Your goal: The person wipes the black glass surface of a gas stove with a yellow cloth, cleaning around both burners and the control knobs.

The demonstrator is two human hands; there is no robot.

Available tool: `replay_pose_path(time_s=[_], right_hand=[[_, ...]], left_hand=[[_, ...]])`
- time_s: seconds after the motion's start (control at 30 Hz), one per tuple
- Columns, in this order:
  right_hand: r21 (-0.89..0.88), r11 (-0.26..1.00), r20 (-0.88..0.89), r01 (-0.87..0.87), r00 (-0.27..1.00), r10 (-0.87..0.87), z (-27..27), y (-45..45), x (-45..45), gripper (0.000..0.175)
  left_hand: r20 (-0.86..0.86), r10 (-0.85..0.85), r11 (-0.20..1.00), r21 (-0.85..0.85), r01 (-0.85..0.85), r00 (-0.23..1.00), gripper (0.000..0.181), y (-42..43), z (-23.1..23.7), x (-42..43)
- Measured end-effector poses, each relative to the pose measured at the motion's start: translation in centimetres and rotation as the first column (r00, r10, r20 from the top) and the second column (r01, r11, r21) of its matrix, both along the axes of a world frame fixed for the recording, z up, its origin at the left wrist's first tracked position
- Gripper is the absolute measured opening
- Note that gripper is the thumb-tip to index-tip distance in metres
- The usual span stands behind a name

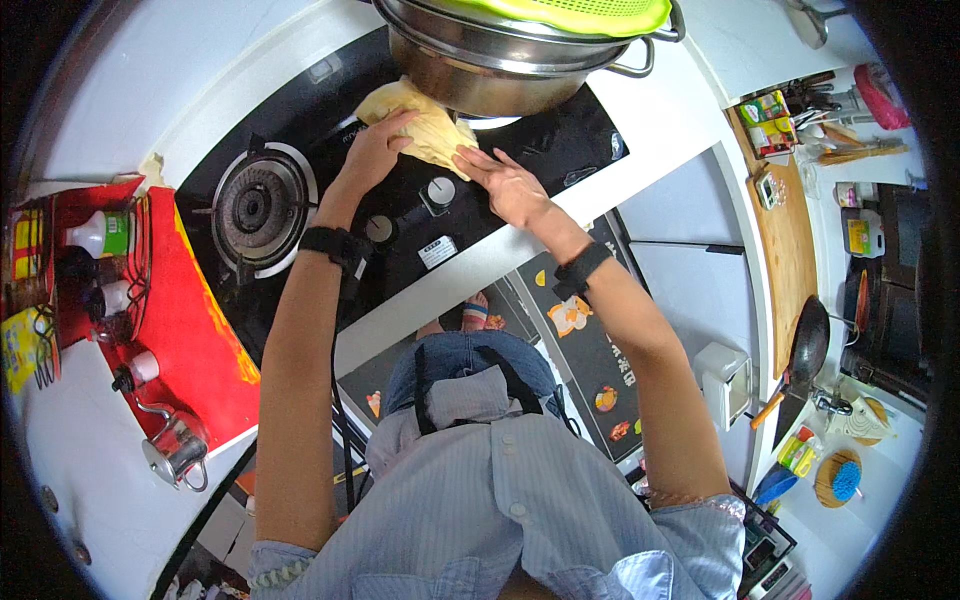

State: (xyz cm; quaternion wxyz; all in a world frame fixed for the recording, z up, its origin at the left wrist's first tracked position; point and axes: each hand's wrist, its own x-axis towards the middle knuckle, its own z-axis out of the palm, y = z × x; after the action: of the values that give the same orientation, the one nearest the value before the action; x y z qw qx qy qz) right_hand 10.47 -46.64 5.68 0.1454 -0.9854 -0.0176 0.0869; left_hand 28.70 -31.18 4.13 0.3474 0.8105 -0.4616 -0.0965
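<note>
A crumpled pale yellow cloth (424, 131) lies against the black glass top of a gas stove (469, 214), just in front of a large stainless steel pot (495, 79). My left hand (377, 150) has its thumb and fingers on the cloth's left side. At the cloth's lower right corner, the fingers of my right hand (504, 184) hold its edge. The palm sides of both hands are hidden. Two round stove knobs, one nearer the right hand (441, 192) and one lower left (381, 228), sit below the cloth.
Left of my hands is a bare gas burner (253, 204). A bright green colander (592, 13) rests on the pot. Bottles and a steel long-spouted kettle (178, 448) stand at the left. On the right are a wooden board (784, 247) and a black wok (810, 341).
</note>
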Motion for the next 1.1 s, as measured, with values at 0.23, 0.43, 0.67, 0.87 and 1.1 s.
replay_pose_path(time_s=[0.23, 0.43, 0.67, 0.87, 1.1], right_hand=[[-0.191, 0.977, 0.037, 0.098, 0.995, -0.093, -0.4, 3.1, -4.4, 0.057], [-0.201, 0.966, 0.148, 0.163, 0.98, -0.134, 0.4, 7.2, -5.2, 0.05], [-0.065, 0.97, 0.137, 0.234, 0.965, -0.223, 0.2, 8.9, -4.3, 0.052], [-0.086, 0.971, 0.191, 0.222, 0.96, -0.203, -0.2, 9.1, -4.1, 0.049], [-0.056, 0.98, 0.135, 0.191, 0.974, -0.182, 0.3, 7.7, -4.1, 0.048]], left_hand=[[-0.088, 0.098, 0.993, -0.054, -0.103, 0.991, 0.023, 0.1, 1.5, -2.2], [-0.044, 0.233, 0.971, -0.046, -0.235, 0.971, 0.023, 2.2, 4.0, -3.6], [-0.182, 0.404, 0.889, -0.153, -0.432, 0.896, 0.022, 6.2, 6.7, -6.3], [-0.278, 0.508, 0.837, -0.063, -0.543, 0.815, 0.023, 7.2, 8.1, -8.0], [-0.166, 0.5, 0.842, -0.136, -0.522, 0.85, 0.021, 8.6, 7.4, -8.6]])
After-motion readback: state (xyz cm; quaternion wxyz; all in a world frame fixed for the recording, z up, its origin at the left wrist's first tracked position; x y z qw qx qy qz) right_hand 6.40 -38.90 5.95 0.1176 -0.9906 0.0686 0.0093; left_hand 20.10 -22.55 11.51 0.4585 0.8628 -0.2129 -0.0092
